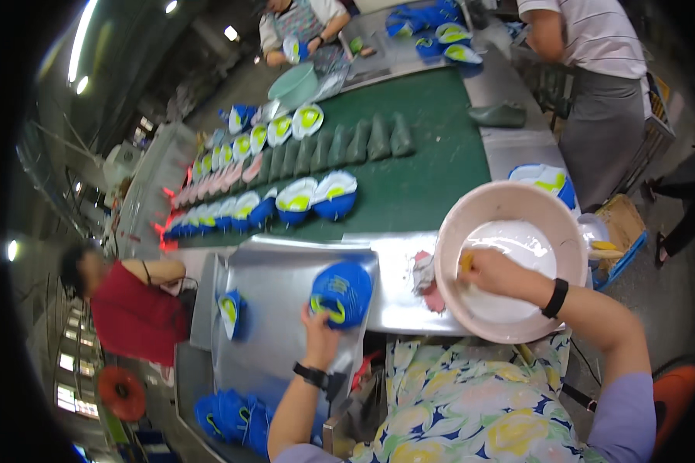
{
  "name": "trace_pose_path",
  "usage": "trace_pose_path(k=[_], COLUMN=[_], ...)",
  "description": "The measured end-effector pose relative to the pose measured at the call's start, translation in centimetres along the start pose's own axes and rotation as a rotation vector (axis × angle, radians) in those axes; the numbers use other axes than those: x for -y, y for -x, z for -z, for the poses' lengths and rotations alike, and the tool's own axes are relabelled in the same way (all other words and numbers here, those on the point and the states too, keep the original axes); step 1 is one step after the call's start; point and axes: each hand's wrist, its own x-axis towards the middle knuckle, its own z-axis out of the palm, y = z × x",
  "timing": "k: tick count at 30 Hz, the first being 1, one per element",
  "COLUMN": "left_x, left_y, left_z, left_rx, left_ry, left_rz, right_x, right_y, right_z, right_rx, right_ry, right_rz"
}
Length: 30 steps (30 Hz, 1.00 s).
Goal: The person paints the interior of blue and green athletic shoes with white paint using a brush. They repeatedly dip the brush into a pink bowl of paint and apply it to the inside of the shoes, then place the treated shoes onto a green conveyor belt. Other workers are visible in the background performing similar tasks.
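at the far left a person in a red top [135, 312] stands beside the steel counter [274, 363]. a blue shoe piece [230, 312] lies on the counter near that person, and a heap of blue uppers [232, 420] sits below it by the lower edge. behind, on the green belt [432, 166], rows of blue and white shoes [259, 204] and dark lasts [340, 147] run away toward the back.

the left hand [320, 336], a dark watch on its wrist, holds a blue upper [341, 292] with yellow trim from below; its grip is clamped on the lower edge, and the upper sits above the counter near the middle of the picture.

just to the right a pink rag [425, 278] lies on the steel, touching the rim of a pink basin [449, 231]. white liquid [517, 247] fills the basin's bottom. the right hand [490, 270], a black band on its wrist, reaches into the basin with its grip closed on a small yellow brush [466, 262].

farther right, more blue shoes [548, 179] sit behind the basin, and a person in a striped shirt [587, 38] stands at the belt's far end.
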Motion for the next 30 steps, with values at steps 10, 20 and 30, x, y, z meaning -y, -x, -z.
trace_pose_path(k=[10, 20, 30], left_x=[-3.6, -10.3, -2.1], left_y=[-1.8, -2.2, -0.6], left_z=[-0.8, -14.0, -23.8], left_rx=[0.677, 0.599, 0.768], left_ry=[-1.713, -0.385, -0.353], left_rz=[-0.996, -0.023, -0.194], right_x=[-0.1, 0.7, 3.9], right_y=[4.1, 5.4, 5.4], right_z=[6.1, 10.5, 13.1], right_rx=[-0.013, -0.407, -0.544], right_ry=[0.17, -0.072, -0.039], right_rz=[-0.031, 0.216, 0.255])
